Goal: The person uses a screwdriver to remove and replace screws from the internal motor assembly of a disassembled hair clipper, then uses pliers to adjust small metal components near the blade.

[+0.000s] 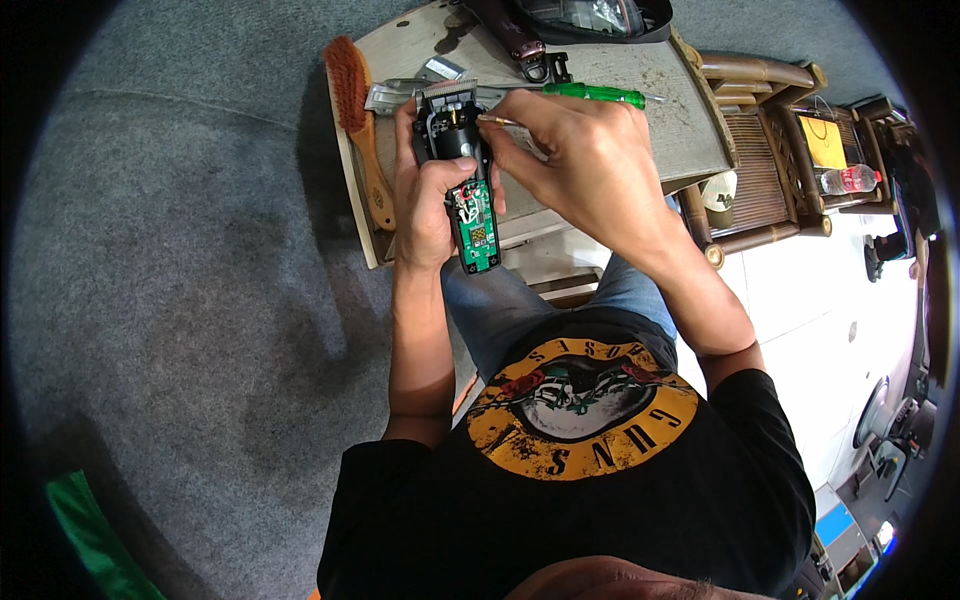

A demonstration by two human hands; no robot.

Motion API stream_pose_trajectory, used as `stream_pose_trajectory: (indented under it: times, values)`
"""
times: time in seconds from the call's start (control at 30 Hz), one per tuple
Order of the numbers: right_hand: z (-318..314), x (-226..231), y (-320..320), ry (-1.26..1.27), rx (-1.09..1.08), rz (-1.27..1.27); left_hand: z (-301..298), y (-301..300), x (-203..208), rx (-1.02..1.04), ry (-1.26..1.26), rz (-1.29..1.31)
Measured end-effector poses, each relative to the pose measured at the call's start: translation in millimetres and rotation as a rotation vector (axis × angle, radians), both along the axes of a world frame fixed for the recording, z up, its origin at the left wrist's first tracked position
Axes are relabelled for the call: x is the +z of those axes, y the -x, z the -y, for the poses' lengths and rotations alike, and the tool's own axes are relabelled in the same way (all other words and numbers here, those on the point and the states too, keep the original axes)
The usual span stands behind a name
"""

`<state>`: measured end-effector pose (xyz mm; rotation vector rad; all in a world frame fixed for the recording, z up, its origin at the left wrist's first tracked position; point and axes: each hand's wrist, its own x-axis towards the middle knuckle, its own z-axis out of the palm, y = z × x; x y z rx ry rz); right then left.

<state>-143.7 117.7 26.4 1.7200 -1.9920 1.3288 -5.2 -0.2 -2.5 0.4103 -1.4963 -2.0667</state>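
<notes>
Clasping opened-up hair clipper [477, 208], left grip [431, 205] wrapped round it; right grip [590, 160] closed, pinching slim tool [503, 121].

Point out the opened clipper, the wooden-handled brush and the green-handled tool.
Opened clipper [460, 145], head view: black cylinder in its body.
Wooden-handled brush [369, 150], head view: handle, just below bristles.
Green-handled tool [598, 94], head view: middle of its handle.

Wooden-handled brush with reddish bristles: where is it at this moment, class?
In the head view, the brush lies on the left side of the table, along its edge, left of the opened hair clipper.
</notes>
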Motion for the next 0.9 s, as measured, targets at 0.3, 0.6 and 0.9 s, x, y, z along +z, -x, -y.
stream_pose_trajectory:
  times: [0.3,0.6,0.9]
  values:
    - [9,-1,2,0.046,0.136,0.285,0,1,-6,-0.024,-0.033,-0.074]
    - [7,6,0,-0.056,0.093,0.255,1,2,-8,-0.022,0.003,-0.046]
    - [7,13,-1,-0.035,0.014,-0.064,-1,3,-6,-0.022,0.052,-0.037]
